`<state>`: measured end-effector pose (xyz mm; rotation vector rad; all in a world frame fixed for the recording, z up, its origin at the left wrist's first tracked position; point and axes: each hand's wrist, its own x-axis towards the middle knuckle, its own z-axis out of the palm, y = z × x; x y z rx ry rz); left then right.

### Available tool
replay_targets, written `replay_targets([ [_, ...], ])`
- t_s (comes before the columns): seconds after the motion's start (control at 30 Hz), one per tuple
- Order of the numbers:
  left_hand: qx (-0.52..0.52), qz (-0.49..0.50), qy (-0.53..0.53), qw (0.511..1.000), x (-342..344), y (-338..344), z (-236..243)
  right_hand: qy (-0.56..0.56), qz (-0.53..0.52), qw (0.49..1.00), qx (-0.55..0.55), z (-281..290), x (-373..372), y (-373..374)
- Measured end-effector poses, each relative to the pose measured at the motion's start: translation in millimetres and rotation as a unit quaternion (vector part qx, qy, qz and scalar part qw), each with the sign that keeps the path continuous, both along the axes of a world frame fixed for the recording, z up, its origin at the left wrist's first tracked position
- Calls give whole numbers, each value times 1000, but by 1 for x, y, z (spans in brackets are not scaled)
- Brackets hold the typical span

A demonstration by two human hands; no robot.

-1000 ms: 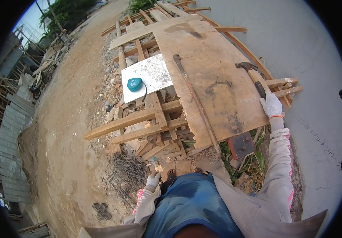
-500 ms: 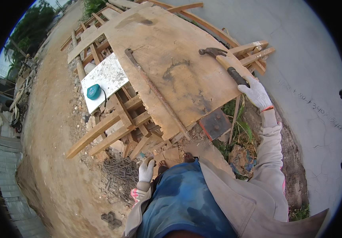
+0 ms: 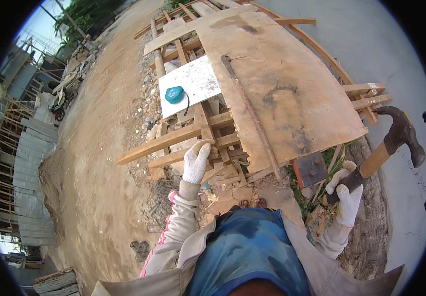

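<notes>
Two gloved hands: right hand (image 3: 347, 196) clamped on hammer (image 3: 386, 148); left hand (image 3: 195, 163), fingers loosely together, hides timber (image 3: 163, 145) end.

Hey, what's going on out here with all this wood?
A person in white work gloves stands over a rough timber frame on dirt ground. The right hand grips a claw hammer by its wooden handle, raised beside a large plywood sheet. The left hand reaches to a timber batten of the frame. A teal tape measure sits on a white board nearby.
</notes>
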<state>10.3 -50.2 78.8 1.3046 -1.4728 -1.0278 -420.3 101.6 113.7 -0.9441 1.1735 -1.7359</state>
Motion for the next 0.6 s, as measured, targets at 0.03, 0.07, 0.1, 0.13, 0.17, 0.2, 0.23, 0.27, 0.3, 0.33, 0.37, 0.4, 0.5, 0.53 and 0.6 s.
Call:
replay_targets([
  [0.03, -52, 47, -37, 997, -3, -21, 12, 17, -16, 999, 28, 0, 3, 1],
  [0.07, -48, 69, -23, 996, -4, -31, 24, 26, -52, 997, 49, -4, 9, 1],
  [0.1, -78, 65, -31, 994, -7, -37, 35, 26, -98, 992, 81, -5, 11, 4],
  [0.13, -67, 20, 42, 997, -12, -34, 42, 45, -116, 988, 95, -5, 13, 13],
  [0.17, -64, -5, 45, 997, -19, -29, 49, 32, -141, 980, 135, -7, 20, 24],
  [0.2, -45, -50, 78, 995, -32, -19, 50, 31, -148, 979, 134, -8, 27, 35],
  [0.23, -28, -89, 113, 989, -43, -7, 52, 6, -148, 980, 131, -8, 33, 46],
  [0.27, 7, -156, 117, 981, -58, 7, 50, 10, -139, 979, 146, -6, 38, 56],
  [0.3, 40, -220, 128, 966, -74, 23, 47, 10, -141, 974, 177, -3, 44, 65],
  [0.33, 72, -308, 115, 942, -89, 35, 44, 4, -133, 973, 187, -1, 51, 72],
  [0.37, 104, -396, 118, 905, -103, 45, 41, -12, -115, 976, 185, 3, 56, 78],
  [0.4, 139, -459, 79, 874, -116, 55, 35, -6, -104, 970, 218, 7, 59, 84],
  [0.5, 104, -608, 10, 787, -147, 86, 14, 42, -104, 966, 232, 12, 70, 102],
  [0.53, 107, -628, 8, 771, -154, 95, 5, 46, -107, 962, 246, 11, 73, 108],
  [0.6, 169, -596, 4, 785, -158, 105, -14, 72, -112, 963, 234, 4, 75, 113],
])
